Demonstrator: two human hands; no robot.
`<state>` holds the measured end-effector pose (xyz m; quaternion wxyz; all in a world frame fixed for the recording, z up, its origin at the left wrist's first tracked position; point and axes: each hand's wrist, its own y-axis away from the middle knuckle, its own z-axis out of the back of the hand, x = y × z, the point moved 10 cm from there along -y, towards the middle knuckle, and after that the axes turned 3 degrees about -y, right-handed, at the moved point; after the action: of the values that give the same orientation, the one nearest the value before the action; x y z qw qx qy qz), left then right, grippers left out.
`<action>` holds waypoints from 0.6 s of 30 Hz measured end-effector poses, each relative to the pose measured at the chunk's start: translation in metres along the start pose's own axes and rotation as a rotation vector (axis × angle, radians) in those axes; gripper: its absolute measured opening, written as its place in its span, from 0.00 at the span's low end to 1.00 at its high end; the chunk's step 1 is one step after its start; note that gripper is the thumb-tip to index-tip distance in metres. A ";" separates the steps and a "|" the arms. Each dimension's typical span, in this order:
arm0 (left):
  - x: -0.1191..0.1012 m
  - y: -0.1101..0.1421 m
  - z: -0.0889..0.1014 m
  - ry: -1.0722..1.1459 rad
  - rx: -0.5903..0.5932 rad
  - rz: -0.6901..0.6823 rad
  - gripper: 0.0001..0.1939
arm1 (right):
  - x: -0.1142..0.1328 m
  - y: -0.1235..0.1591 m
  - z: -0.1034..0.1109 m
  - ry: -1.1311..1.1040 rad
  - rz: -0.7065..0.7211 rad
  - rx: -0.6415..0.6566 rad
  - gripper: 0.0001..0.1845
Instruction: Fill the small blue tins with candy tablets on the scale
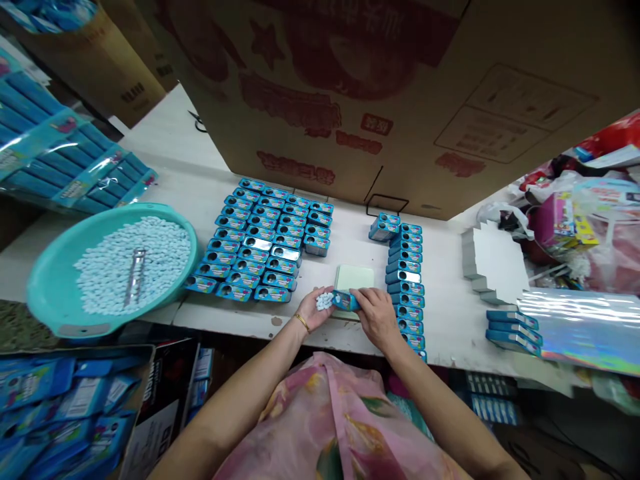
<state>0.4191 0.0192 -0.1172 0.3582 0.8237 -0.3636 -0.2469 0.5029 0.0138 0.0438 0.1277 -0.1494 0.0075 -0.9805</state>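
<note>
My left hand (pixel 309 312) is turned palm up, its fingers cupped under a heap of small white candies (pixel 325 301). Gripped in the fingers of my right hand (pixel 379 319) is a small blue box (pixel 343 301), tilted with one end against the candies. Both hands are just over the near edge of a pale green square pad (pixel 355 275). Rows of similar blue boxes (pixel 257 243) stand to the left, and a column of them (pixel 405 287) runs down the right. The inside of the held box is hidden.
A turquoise basin (pixel 43 287) at the left holds many white candies and a metal scoop (pixel 135 277). One big cardboard carton (pixel 350 87) looms behind. Below left, an open carton contains blue packs (pixel 75 413). Grey-white cards (pixel 497 260) and three blue boxes (pixel 514 331) lie at right.
</note>
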 end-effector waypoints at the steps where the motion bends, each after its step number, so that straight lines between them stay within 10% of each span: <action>1: 0.000 0.001 -0.001 -0.003 0.001 0.003 0.07 | 0.000 0.000 0.000 -0.020 0.000 -0.008 0.22; 9: -0.003 0.001 0.001 0.004 -0.018 0.003 0.07 | -0.032 0.006 -0.007 -0.355 -0.130 -0.162 0.19; 18: -0.014 0.017 0.029 -0.004 -0.079 -0.017 0.07 | -0.117 0.011 -0.078 -1.058 -0.494 -0.306 0.18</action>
<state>0.3840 0.0099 -0.1201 0.3876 0.8115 -0.3471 -0.2659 0.5909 0.0315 -0.0651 -0.1403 -0.6309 0.0492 -0.7615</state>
